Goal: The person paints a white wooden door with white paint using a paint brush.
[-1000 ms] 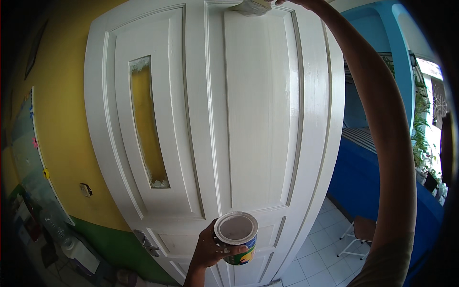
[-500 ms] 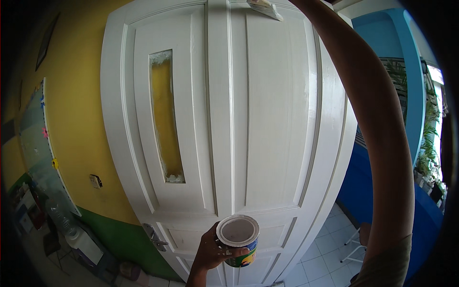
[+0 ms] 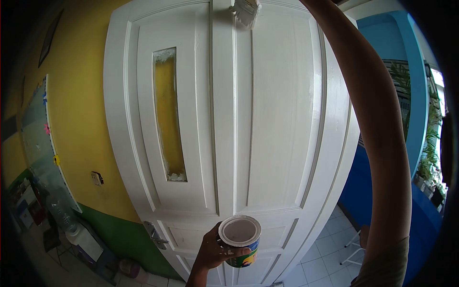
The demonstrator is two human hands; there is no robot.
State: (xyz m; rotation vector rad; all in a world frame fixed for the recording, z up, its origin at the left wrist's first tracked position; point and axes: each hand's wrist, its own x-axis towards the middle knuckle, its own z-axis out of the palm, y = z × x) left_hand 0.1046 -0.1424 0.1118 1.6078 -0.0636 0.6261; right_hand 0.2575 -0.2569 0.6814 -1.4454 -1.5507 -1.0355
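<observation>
My left hand (image 3: 213,248) is wrapped round a paint can (image 3: 250,256) with a coloured label, held low in front of the door. The can is open at the top, with a pale coating over its rim and inside. My right forearm (image 3: 373,100) reaches up and leaves the head view at the top edge, so my right hand is out of sight. A paintbrush (image 3: 246,13) with white-coated bristles shows at the top, against the white panelled door (image 3: 277,119) beside its middle moulding. Its handle is hidden.
The door has a narrow glass pane (image 3: 168,115) with white smears at its ends and a metal handle (image 3: 156,237) low on the left. A yellow and green wall (image 3: 81,119) with a socket (image 3: 97,179) stands left. A white-legged stool (image 3: 353,248) stands right on the tiles.
The paintbrush has moved left along the top of the door, to the middle moulding, and its bristles show broader. My left hand still holds the can in nearly the same place.
</observation>
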